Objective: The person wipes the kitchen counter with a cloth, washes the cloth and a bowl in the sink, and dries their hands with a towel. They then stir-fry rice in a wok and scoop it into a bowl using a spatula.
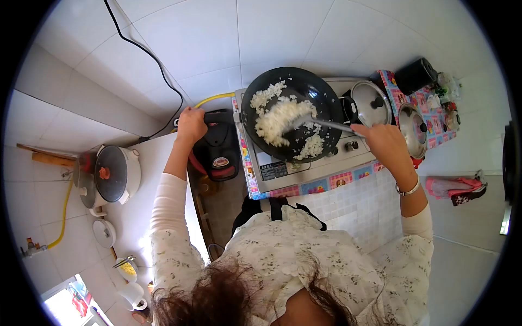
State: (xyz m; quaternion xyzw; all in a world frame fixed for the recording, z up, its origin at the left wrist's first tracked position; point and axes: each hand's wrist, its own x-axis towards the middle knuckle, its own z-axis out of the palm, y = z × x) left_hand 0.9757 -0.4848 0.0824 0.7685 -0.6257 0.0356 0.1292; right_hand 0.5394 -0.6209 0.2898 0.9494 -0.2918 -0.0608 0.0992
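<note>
Rice (pixel 280 120) is right at the centre of things here, white and loose, lying inside the dark wok (pixel 328 106) on the steel stove (pixel 296 175). And look at the grip: the left hand (pixel 191 126) is wrapped round the wok's long handle (pixel 218 117), fingers closed near its far end, while the right hand (pixel 386 144) is clamped on the spatula (pixel 333 125), its shaft reaching in over the rim. The blade is down among the grains, partly hidden, and the thickest heap around it is blurred, so this looks like stirring in full swing. How far along? The rice is in the pan, and a good share is already broken into scattered patches, one up by the far rim, another at the near side, with bare dark metal showing between. What's left, by my judgement, is that dense middle mound, not yet loosened or spread like the rest. The grains look pale throughout, no browning I can make out, and no flame shows, so the heat is anyone's guess. Just beside the wok, a metal lid (pixel 363 95) lies off to the right, leaving the pan uncovered.
</note>
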